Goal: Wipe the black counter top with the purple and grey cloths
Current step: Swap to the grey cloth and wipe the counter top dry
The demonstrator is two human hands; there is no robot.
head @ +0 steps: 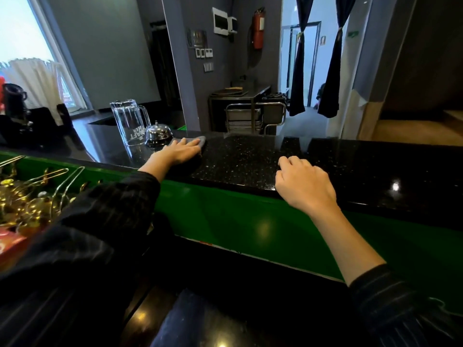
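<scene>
A speckled black counter top [250, 161] runs across the view above a green front panel. My left hand [179, 152] lies flat, palm down, pressing a grey cloth [200, 141] onto the counter just right of the bell. Only the cloth's far edge shows past my fingers. My right hand [304, 182] rests on the counter's near edge with its fingers curled; I see no cloth in it. No purple cloth is visible.
An upturned glass beer pitcher [130, 122] and a chrome service bell [157, 132] stand just left of my left hand. Dark appliances [17, 113] sit at far left. Brass bar tools [27, 196] lie below the counter on the left. A metal trolley [253, 116] stands behind.
</scene>
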